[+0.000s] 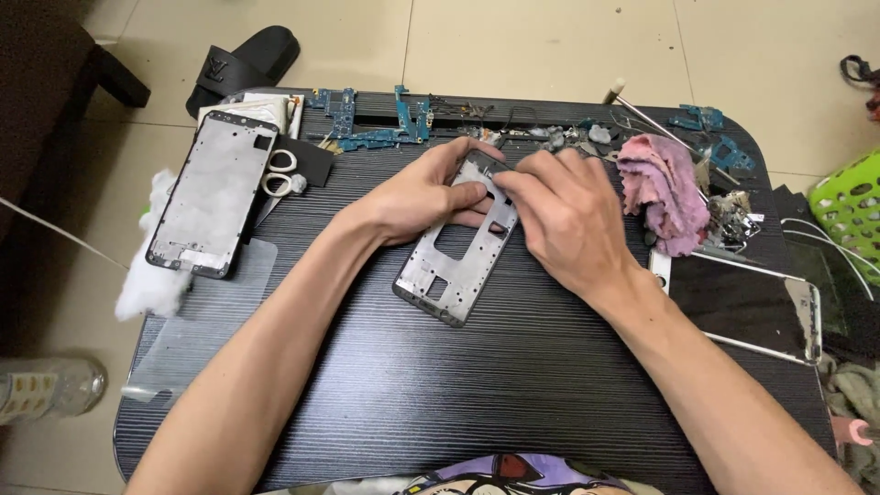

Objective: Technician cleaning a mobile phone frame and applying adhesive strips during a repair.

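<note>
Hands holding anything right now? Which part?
Yes: both the left hand and right hand grip a grey metal phone frame at its top end; its lower end rests on the table.

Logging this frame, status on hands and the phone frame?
Left hand and right hand both grip the grey phone frame at its top end. Frame tilted on the black table. Nothing in the way.

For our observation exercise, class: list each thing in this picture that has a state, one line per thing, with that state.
left hand: gripping the frame's upper end
right hand: fingertips pressed on the frame's top
phone frame: stripped, lying tilted on the table
second phone frame: stripped, lying flat, untouched
pink cloth: crumpled
scissors: lying closed
circuit boards: loose, scattered along the table's far edge
</note>
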